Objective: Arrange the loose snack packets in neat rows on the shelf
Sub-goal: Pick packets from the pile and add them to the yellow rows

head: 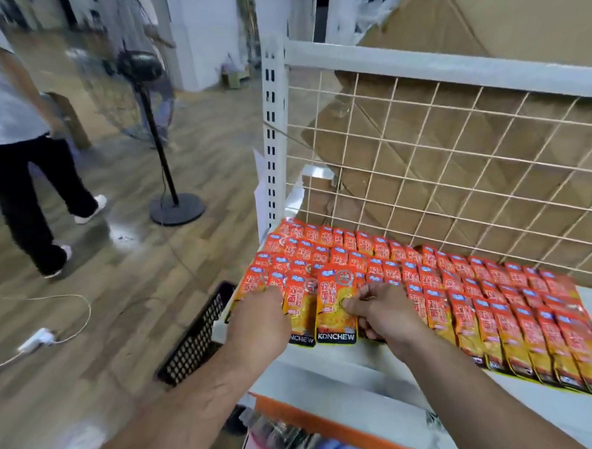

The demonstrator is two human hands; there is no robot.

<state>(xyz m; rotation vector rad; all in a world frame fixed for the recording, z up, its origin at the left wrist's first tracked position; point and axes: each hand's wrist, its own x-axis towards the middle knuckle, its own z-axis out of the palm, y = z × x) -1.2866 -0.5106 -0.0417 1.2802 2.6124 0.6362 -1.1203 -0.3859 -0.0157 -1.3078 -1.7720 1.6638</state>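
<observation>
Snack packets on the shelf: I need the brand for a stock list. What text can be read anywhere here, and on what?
"KONCHEW": black bottom band of the front packet under the right hand.
"KONCHEW", start hidden: packet beside the left hand.
"KU", cut off: front-row packet at right.
Large red characters and blue logos on the packets: too blurred to read.

Orange-yellow packets, white shelf, cream grid

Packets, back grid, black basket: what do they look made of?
Packets: glossy printed plastic film, judging by sheen and crinkles; could be foil-lined.
Back grid: thin wire, cream coated finish, probably metal.
Black basket: matte black with a perforated lattice wall, most likely moulded plastic.
</observation>
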